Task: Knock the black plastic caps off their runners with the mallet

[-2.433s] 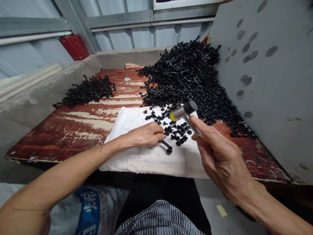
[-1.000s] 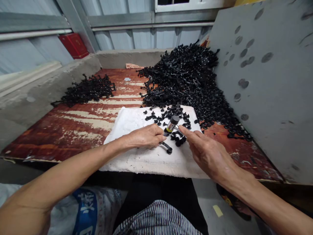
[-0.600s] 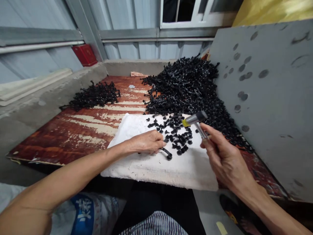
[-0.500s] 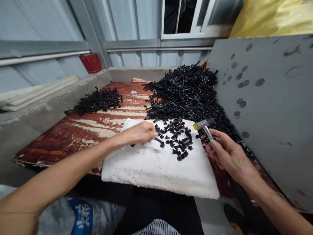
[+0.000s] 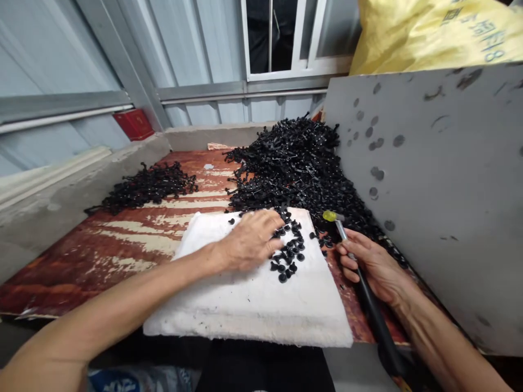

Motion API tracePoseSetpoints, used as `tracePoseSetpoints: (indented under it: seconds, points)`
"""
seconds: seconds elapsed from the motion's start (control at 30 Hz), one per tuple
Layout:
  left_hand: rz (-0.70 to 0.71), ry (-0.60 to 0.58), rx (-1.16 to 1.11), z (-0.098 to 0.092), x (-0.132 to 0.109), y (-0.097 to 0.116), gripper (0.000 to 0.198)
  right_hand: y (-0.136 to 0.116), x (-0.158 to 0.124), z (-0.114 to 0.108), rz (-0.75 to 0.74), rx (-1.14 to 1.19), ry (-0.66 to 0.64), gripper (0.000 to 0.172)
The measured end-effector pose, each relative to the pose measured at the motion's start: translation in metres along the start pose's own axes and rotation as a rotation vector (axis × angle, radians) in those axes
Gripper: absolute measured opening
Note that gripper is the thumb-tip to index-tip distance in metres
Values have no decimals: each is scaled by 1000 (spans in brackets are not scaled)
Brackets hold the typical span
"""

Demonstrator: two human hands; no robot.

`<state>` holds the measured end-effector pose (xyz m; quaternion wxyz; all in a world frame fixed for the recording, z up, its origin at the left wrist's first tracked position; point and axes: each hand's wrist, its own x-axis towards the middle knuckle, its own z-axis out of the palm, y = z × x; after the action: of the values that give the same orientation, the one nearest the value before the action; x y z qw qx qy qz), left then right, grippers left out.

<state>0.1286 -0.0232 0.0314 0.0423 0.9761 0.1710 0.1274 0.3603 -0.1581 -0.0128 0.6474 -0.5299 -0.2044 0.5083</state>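
Note:
My left hand [image 5: 251, 239] lies over the loose small black parts [image 5: 288, 253] on a folded white cloth [image 5: 245, 310], its fingers somewhat spread and blurred. Some of the parts are hidden under it; I see nothing gripped. Each part has a round flared end, like a little suction cup or plug. To the right of the cloth, my right hand [image 5: 370, 264] is closed around a small mallet [image 5: 370, 305] with a metal neck, a long black grip and a translucent yellow striking face. The mallet head is raised near the big black heap.
A large heap of black parts [image 5: 292, 163] fills the back right of the red-brown board [image 5: 81, 256]. A smaller pile [image 5: 147, 188] lies at the left. A grey panel [image 5: 429, 190] stands on the right, with a yellow sack [image 5: 429, 35] behind it. A red box [image 5: 134, 124] sits in the corner.
My left hand has moved right over the loose parts, and its closed fingers have spread. Fewer parts show on the cloth; some now lie off its right edge. The mallet head has turned, and the view has shifted.

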Motion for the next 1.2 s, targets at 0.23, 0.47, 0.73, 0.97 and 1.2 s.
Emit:
tracePoseSetpoints:
  seconds: [0.23,0.47,0.73,0.97,1.2]
  points:
    - [94,-201,56,24,-4,21,53,1,-3,0,4,-17,-3,46]
    - [-44,-194,68,12,-65,2,44,0,-4,0,7,-17,0,43]
    - [-243,-167,95,1,-143,-8,48,-3,-7,2,26,-15,18,56]
    - [-310,-111,65,-7,-157,-3,44,-1,-5,1,34,-17,18,52]
    - [-369,-215,97,-1,-96,21,61,2,-3,-3,11,-19,-32,39]
